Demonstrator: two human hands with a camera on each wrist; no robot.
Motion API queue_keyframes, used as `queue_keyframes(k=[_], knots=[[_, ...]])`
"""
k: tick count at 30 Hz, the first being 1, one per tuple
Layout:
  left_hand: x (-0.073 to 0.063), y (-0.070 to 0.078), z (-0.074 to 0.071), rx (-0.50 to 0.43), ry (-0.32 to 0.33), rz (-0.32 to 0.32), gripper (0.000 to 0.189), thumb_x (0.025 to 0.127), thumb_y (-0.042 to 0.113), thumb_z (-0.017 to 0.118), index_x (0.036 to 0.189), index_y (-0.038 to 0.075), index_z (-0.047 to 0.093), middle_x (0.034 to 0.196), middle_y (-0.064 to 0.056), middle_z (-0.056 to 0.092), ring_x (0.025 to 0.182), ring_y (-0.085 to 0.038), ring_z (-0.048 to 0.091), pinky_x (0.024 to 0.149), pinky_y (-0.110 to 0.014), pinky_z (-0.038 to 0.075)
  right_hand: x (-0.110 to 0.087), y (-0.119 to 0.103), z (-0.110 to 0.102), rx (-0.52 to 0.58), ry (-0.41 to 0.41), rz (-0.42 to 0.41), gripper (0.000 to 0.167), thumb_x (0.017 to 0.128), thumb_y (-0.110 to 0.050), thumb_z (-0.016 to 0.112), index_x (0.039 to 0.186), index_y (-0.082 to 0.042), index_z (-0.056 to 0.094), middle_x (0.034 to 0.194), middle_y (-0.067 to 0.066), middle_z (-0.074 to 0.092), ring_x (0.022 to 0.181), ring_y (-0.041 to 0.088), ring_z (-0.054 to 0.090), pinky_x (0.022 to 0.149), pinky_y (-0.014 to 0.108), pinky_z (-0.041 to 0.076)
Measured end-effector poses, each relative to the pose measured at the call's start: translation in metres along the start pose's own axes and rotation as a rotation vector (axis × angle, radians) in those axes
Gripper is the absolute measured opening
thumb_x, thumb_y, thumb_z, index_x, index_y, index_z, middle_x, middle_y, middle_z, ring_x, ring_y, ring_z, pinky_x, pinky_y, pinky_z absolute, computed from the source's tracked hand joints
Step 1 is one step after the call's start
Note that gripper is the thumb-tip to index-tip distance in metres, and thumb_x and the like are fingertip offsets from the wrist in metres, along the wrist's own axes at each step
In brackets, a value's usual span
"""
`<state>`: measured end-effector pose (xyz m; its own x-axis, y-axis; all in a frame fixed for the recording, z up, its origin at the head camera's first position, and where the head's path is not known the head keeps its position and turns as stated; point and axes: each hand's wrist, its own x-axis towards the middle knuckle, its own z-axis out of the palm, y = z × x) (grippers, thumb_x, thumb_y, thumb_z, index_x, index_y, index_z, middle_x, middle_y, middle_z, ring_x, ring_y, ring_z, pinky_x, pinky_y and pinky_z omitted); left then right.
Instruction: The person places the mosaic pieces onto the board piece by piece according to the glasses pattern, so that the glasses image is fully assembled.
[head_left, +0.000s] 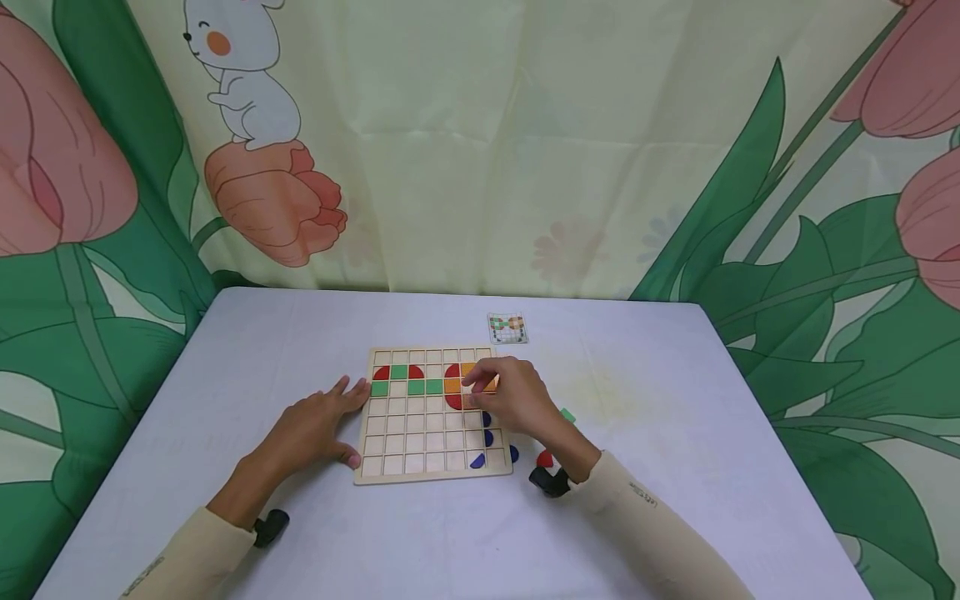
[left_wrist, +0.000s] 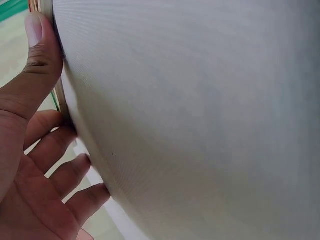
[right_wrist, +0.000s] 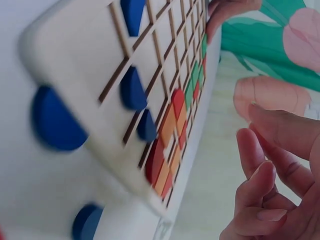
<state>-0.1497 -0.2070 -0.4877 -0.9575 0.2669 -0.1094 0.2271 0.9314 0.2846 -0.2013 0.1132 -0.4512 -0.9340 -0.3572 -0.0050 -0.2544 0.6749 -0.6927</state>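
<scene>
A wooden grid board [head_left: 405, 423] lies on the table. My left hand [head_left: 311, 429] rests at its left side, fingers spread and thumb [left_wrist: 42, 52] against the frame. My right hand [head_left: 513, 393] hovers over the board's upper right, hiding some cells. Its thumb and fingers bend loosely, and nothing shows between them in the right wrist view. Red quarter pieces [head_left: 382, 373] and green squares [head_left: 434, 387] fill cells at upper left. Red and orange pieces [head_left: 452, 386] form a cluster at upper right. Several blue pieces [right_wrist: 132, 89] lie along the right side, one tilted near the bottom.
A small printed pattern card [head_left: 507, 328] lies behind the board. Right of the board are a loose blue piece [head_left: 513, 454], a red piece [head_left: 545, 458] and a green piece [head_left: 567, 415] near the right wrist. A patterned curtain [head_left: 570, 150] hangs behind the white table.
</scene>
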Motion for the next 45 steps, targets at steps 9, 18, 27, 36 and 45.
queue_keyframes(k=[9, 18, 27, 36, 45], knots=[[0.000, -0.001, -0.001, -0.002, -0.006, 0.003, 0.120, 0.057, 0.042, 0.101, 0.160, 0.010, 0.047, 0.164, -0.029, 0.044, 0.136, -0.061, 0.055, 0.099, -0.070, 0.053, -0.021, 0.022, -0.016, -0.003, 0.048, 0.113, 0.017, 0.089, -0.014, 0.087, 0.105, -0.019, 0.082, 0.086, -0.006, 0.071, 0.071, 0.020, 0.053, 0.057, 0.028, 0.043], [-0.001, 0.000, 0.000, 0.002, 0.006, 0.004, 0.120, 0.057, 0.041, 0.102, 0.159, 0.009, 0.048, 0.164, -0.026, 0.045, 0.139, -0.060, 0.053, 0.101, -0.071, 0.051, -0.045, 0.046, -0.024, -0.018, 0.082, 0.228, 0.020, 0.087, -0.014, 0.088, 0.105, -0.019, 0.082, 0.087, -0.004, 0.071, 0.078, 0.021, 0.055, 0.060, 0.029, 0.048], [0.000, -0.002, 0.001, 0.002, 0.007, 0.007, 0.120, 0.057, 0.041, 0.101, 0.160, 0.010, 0.047, 0.164, -0.025, 0.045, 0.139, -0.059, 0.053, 0.101, -0.072, 0.051, -0.068, 0.064, -0.030, -0.010, 0.071, 0.232, 0.019, 0.087, -0.009, 0.087, 0.103, -0.019, 0.082, 0.083, -0.005, 0.070, 0.071, 0.018, 0.056, 0.059, 0.026, 0.047], [0.001, -0.002, 0.004, 0.008, -0.004, -0.008, 0.121, 0.058, 0.041, 0.102, 0.160, 0.010, 0.047, 0.164, -0.027, 0.044, 0.138, -0.061, 0.053, 0.103, -0.071, 0.051, -0.082, 0.073, -0.030, -0.054, 0.018, 0.231, 0.020, 0.083, -0.006, 0.090, 0.095, -0.021, 0.082, 0.077, -0.007, 0.067, 0.077, 0.016, 0.057, 0.067, 0.025, 0.047], [0.002, -0.003, 0.006, 0.002, 0.002, -0.007, 0.121, 0.057, 0.042, 0.102, 0.160, 0.011, 0.046, 0.165, -0.024, 0.044, 0.142, -0.058, 0.051, 0.103, -0.072, 0.050, -0.087, 0.076, -0.024, -0.142, -0.018, 0.213, 0.026, 0.078, -0.008, 0.095, 0.090, -0.025, 0.081, 0.081, -0.013, 0.068, 0.083, 0.011, 0.061, 0.079, 0.029, 0.050]])
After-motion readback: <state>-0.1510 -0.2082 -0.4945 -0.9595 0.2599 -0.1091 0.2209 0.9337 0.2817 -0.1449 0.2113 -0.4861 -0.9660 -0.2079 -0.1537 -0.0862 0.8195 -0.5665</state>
